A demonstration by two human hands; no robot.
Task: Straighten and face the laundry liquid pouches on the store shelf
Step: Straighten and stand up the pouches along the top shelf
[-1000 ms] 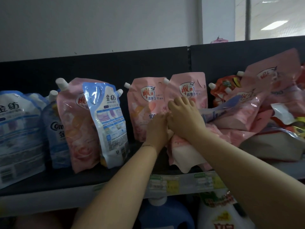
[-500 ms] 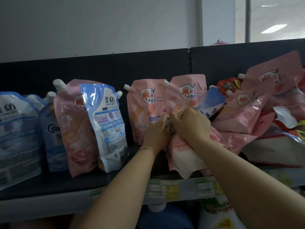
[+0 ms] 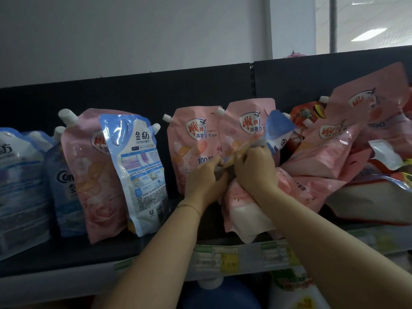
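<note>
Two pink pouches stand upright and face forward at the shelf's middle. In front of them my right hand grips a blue and white pouch by its lower end, and the pouch top sticks up to the right. Close beside it, my left hand has its fingers curled on the same pouch's edge. Below my hands a pink pouch lies slumped over the shelf's front. On the right, several pink pouches lie tilted in a heap.
At the left stand a blue and white pouch leaning on a pink one, and more blue pouches. The shelf edge carries price labels. Bottles sit on the shelf below. A black back panel closes the rear.
The blue and white pouch lay flat to the right of my hands; now its top stands up beside the pink pouch. Both hands have curled tighter together and shifted slightly right.
</note>
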